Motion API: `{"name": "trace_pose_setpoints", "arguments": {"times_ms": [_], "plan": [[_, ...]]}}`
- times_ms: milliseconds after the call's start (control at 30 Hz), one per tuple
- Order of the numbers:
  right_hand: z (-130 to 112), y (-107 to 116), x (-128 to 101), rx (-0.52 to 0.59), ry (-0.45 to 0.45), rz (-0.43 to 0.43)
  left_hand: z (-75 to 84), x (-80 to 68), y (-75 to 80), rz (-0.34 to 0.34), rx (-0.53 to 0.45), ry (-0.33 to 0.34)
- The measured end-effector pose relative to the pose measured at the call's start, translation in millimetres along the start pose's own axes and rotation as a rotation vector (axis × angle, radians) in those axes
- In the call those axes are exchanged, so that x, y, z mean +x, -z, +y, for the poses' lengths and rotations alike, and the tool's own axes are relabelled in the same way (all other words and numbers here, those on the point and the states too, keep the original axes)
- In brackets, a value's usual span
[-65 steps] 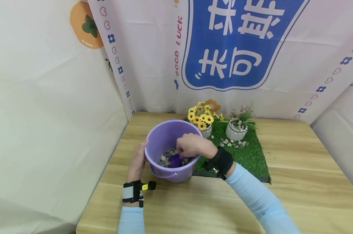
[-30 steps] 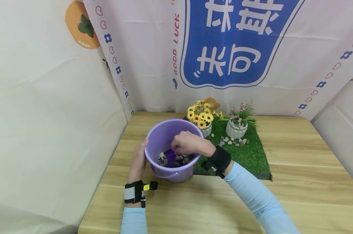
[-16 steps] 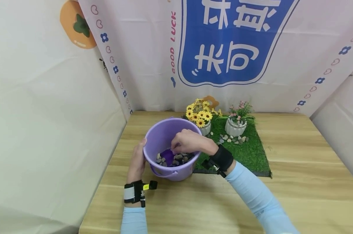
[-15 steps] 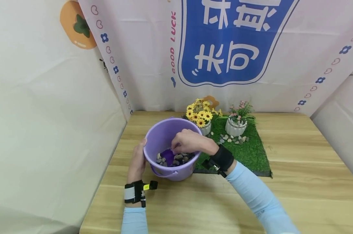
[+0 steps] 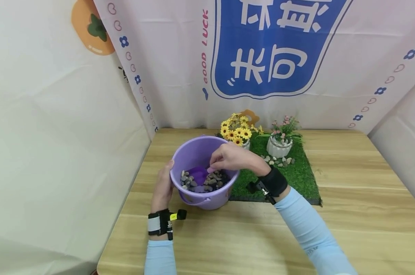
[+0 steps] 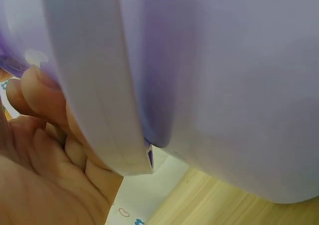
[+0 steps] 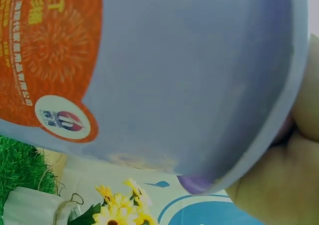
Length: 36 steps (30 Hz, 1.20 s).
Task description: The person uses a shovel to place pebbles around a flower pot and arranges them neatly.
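Wooden table [image 5: 348, 214] runs under everything, with a printed cloth banner [image 5: 272, 46] hanging behind it. Your left hand [image 5: 162, 187] is on the left of the purple bucket [image 5: 193, 152], its fingers curled round the wall and rim, gripping it. The bucket stands on the table, holding pebbles [image 5: 214, 179] and a purple scoop [image 5: 197, 175] among them. Your right hand [image 5: 233, 158] reaches over the bucket's right rim, fingertips pinching the scoop's handle. Right of the bucket lies a green grass mat [image 5: 296, 179] with a pot of yellow flowers [image 5: 236, 131], a white pot of pink flowers [image 5: 279, 143] and loose pebbles.
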State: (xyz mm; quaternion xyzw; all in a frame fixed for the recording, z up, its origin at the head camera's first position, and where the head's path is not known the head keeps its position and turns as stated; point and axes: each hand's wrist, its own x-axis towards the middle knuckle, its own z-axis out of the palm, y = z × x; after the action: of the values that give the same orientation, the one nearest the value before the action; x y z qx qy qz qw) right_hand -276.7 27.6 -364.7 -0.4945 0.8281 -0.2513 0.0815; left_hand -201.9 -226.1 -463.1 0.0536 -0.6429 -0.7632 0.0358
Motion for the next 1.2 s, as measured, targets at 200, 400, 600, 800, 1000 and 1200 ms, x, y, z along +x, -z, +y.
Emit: {"name": "trace_pose_setpoints", "arguments": {"times_ms": [200,400,600,800,1000,1200], "plan": [[-2,6,-5,0.068,-0.097,0.029,-3.8,5.4,-1.1,-0.019,0.006,-0.007],[-1,9,-14,0.072,-0.130,0.061,-5.7,5.0,-4.8,-0.036,0.007,-0.021],[-3,11,-21,0.118,-0.130,0.060,-7.7,2.5,-4.1,-0.048,-0.014,-0.022],[-3,12,-26,0.210,-0.150,0.086,-6.2,2.0,-0.7,-0.024,-0.007,-0.013],[-3,14,-29,0.267,-0.182,0.083,1.5,-2.6,-1.1,-0.031,0.012,-0.002],[-4,20,-35,0.366,-0.232,0.090,8.8,-7.1,-2.6,-0.032,0.044,-0.029]]}}
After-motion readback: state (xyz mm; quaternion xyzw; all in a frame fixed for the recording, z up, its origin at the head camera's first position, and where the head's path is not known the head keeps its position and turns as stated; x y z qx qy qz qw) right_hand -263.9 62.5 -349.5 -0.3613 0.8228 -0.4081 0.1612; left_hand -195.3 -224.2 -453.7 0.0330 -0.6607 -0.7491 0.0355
